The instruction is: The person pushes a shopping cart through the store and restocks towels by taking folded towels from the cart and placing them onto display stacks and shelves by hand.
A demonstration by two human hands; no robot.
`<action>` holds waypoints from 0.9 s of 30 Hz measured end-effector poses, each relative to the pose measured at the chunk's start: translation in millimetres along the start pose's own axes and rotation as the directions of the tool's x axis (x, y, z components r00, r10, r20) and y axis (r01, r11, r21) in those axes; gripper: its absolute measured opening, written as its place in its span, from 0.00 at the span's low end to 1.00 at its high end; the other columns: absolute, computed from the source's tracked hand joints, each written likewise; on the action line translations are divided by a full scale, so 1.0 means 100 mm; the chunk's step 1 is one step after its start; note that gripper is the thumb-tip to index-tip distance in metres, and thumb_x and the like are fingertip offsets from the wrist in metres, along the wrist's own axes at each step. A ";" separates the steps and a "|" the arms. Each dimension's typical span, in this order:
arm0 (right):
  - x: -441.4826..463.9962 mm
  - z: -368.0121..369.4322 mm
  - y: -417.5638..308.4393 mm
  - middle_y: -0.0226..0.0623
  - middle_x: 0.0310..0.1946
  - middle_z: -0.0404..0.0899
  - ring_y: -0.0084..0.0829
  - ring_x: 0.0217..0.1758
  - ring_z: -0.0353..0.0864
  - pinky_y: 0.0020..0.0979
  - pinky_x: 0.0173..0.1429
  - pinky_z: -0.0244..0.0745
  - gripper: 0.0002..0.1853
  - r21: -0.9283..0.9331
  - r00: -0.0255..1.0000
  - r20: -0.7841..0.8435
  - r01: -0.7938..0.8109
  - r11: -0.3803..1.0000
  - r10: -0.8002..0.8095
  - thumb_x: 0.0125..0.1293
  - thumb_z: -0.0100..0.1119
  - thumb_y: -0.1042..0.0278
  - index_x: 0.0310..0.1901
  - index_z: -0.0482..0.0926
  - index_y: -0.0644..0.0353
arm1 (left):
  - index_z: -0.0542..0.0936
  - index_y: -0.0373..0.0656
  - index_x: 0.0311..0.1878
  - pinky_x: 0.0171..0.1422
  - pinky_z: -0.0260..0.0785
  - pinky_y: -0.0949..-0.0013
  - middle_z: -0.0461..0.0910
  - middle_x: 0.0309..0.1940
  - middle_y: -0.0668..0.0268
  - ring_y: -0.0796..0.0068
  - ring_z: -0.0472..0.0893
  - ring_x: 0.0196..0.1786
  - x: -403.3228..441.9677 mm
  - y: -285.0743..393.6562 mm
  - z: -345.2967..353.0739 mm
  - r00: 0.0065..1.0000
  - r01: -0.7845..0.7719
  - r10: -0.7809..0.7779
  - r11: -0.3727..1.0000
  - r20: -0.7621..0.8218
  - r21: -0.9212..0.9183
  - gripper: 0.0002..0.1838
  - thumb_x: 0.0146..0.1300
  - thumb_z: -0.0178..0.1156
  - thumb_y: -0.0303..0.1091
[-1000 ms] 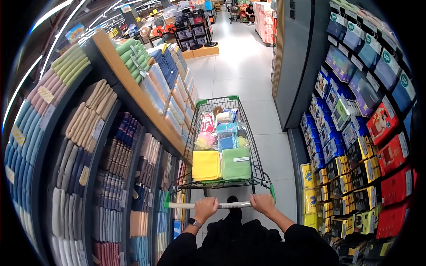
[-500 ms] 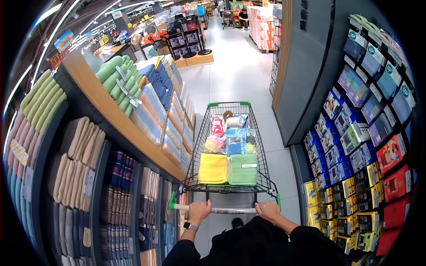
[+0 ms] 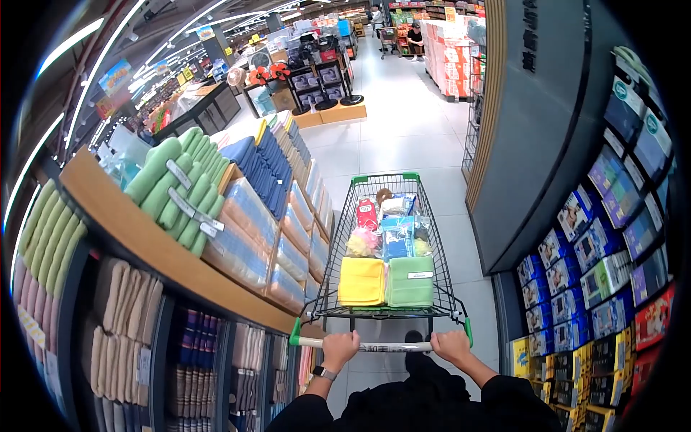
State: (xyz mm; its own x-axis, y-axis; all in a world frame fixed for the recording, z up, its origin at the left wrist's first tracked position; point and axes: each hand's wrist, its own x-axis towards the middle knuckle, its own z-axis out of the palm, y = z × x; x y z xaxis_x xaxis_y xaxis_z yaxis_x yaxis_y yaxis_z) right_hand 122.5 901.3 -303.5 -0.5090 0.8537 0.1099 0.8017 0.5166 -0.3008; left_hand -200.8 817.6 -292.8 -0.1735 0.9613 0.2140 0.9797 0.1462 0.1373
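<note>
My left hand [image 3: 340, 350], with a watch on its wrist, is wrapped round the left part of the cart handle [image 3: 392, 346]. My right hand [image 3: 451, 347] grips the same bar near its right end. In front of the hands stands the wire shopping cart [image 3: 332, 279] with green corners. Inside it, a folded yellow cloth [image 3: 361, 281] lies beside a folded green cloth [image 3: 410, 281] at the near end. Behind them are a blue package [image 3: 398, 237], a pink and yellow puff [image 3: 363, 242] and a red package [image 3: 366, 214].
Shelves of folded towels [image 3: 126, 331] line the left, with rolled green towels [image 3: 180, 183] on top. Boxed goods [image 3: 568, 288] hang at right beyond a dark pillar [image 3: 536, 137]. Ahead are fans [image 3: 324, 86], stacked red and white boxes [image 3: 450, 61] and a seated person [image 3: 415, 37].
The cart and both hands have moved forward along the aisle. Shelves on both sides have slid back past me, and the boxes and fans ahead look nearer. Both hands keep their hold.
</note>
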 end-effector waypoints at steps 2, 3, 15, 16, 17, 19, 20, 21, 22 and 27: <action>0.38 -0.05 0.14 0.45 0.14 0.77 0.48 0.16 0.78 0.49 0.25 0.71 0.23 0.014 1.000 0.017 0.008 1.000 -0.008 0.66 0.50 0.53 0.19 0.82 0.56 | 0.81 0.44 0.13 0.24 0.71 0.52 0.77 0.12 0.54 0.52 0.77 0.15 0.35 0.01 0.09 1.000 0.013 -0.013 1.000 -0.023 0.016 0.24 0.63 0.53 0.44; 0.58 -0.08 0.20 0.46 0.14 0.78 0.49 0.17 0.78 0.49 0.25 0.72 0.23 0.023 1.000 0.021 0.018 1.000 -0.019 0.67 0.49 0.53 0.19 0.82 0.56 | 0.81 0.44 0.13 0.23 0.70 0.53 0.76 0.11 0.54 0.53 0.77 0.14 0.54 0.01 0.13 0.998 -0.004 0.006 1.000 -0.056 0.029 0.24 0.63 0.52 0.43; 2.59 -0.11 1.03 0.44 0.12 0.76 0.46 0.14 0.77 0.47 0.23 0.71 0.23 -0.020 0.998 -0.002 0.056 0.998 -0.056 0.65 0.51 0.54 0.16 0.81 0.56 | 0.80 0.44 0.13 0.22 0.69 0.52 0.77 0.12 0.54 0.53 0.76 0.14 2.37 -0.01 0.62 0.997 0.046 -0.045 0.999 -0.059 0.018 0.23 0.63 0.53 0.42; 2.75 -0.09 1.05 0.45 0.12 0.76 0.46 0.14 0.77 0.47 0.24 0.71 0.23 -0.027 0.999 0.005 0.053 0.998 -0.053 0.65 0.51 0.54 0.16 0.81 0.56 | 0.80 0.44 0.13 0.22 0.69 0.52 0.77 0.12 0.54 0.52 0.76 0.14 2.51 -0.04 0.63 0.997 0.055 -0.054 0.998 -0.046 0.018 0.23 0.63 0.52 0.42; 2.89 -0.06 1.09 0.45 0.12 0.76 0.47 0.14 0.77 0.47 0.24 0.71 0.23 -0.009 0.999 -0.017 0.045 0.999 -0.045 0.64 0.51 0.54 0.16 0.81 0.57 | 0.80 0.44 0.14 0.23 0.69 0.52 0.77 0.13 0.54 0.52 0.76 0.14 2.64 -0.05 0.65 0.997 0.064 -0.063 0.998 -0.032 0.020 0.23 0.63 0.52 0.42; 3.17 -0.07 1.12 0.45 0.13 0.76 0.47 0.15 0.77 0.47 0.24 0.71 0.22 0.013 1.000 -0.005 0.025 1.000 -0.025 0.64 0.51 0.55 0.16 0.82 0.57 | 0.81 0.44 0.14 0.23 0.70 0.53 0.77 0.13 0.55 0.52 0.77 0.15 2.91 -0.09 0.67 0.997 0.071 -0.071 0.997 -0.027 0.010 0.23 0.63 0.52 0.42; 3.32 -0.08 1.14 0.46 0.13 0.77 0.47 0.15 0.77 0.47 0.24 0.71 0.22 0.021 1.000 0.000 0.023 1.000 -0.023 0.64 0.51 0.55 0.16 0.82 0.57 | 0.81 0.44 0.15 0.23 0.70 0.53 0.77 0.13 0.55 0.52 0.77 0.15 3.04 -0.11 0.69 0.997 0.072 -0.072 0.997 -0.040 -0.002 0.23 0.63 0.52 0.42; 3.47 -0.08 1.16 0.46 0.14 0.77 0.48 0.15 0.77 0.48 0.25 0.71 0.22 0.015 0.999 0.001 0.039 0.999 -0.039 0.64 0.51 0.55 0.17 0.82 0.57 | 0.81 0.44 0.15 0.23 0.69 0.53 0.77 0.13 0.55 0.52 0.77 0.15 3.17 -0.14 0.67 0.996 0.077 -0.078 0.997 -0.053 -0.013 0.23 0.63 0.52 0.42; 3.60 -0.08 1.17 0.46 0.15 0.78 0.48 0.17 0.78 0.49 0.26 0.72 0.22 0.019 0.999 0.029 0.016 1.000 -0.016 0.65 0.50 0.54 0.18 0.82 0.57 | 0.81 0.44 0.15 0.23 0.69 0.52 0.77 0.13 0.55 0.52 0.77 0.15 3.32 -0.16 0.67 0.995 0.079 -0.080 0.997 -0.056 -0.016 0.23 0.63 0.52 0.42; 4.32 0.01 1.19 0.45 0.15 0.77 0.49 0.18 0.78 0.50 0.27 0.72 0.21 0.030 1.000 0.020 0.015 0.999 -0.016 0.64 0.51 0.55 0.18 0.81 0.56 | 0.81 0.44 0.15 0.23 0.68 0.52 0.77 0.13 0.56 0.51 0.76 0.15 3.98 -0.45 0.82 0.991 0.121 -0.122 0.993 -0.061 -0.015 0.23 0.63 0.52 0.43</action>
State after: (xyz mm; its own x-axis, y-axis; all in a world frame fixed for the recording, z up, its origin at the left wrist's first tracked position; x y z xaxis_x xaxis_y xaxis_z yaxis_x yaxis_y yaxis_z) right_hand -1.9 1331.7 -293.1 -0.5277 0.8440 0.0957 0.7841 0.5273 -0.3272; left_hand -305.9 1212.7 -293.0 -0.2974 0.9202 0.2547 0.9499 0.2582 0.1764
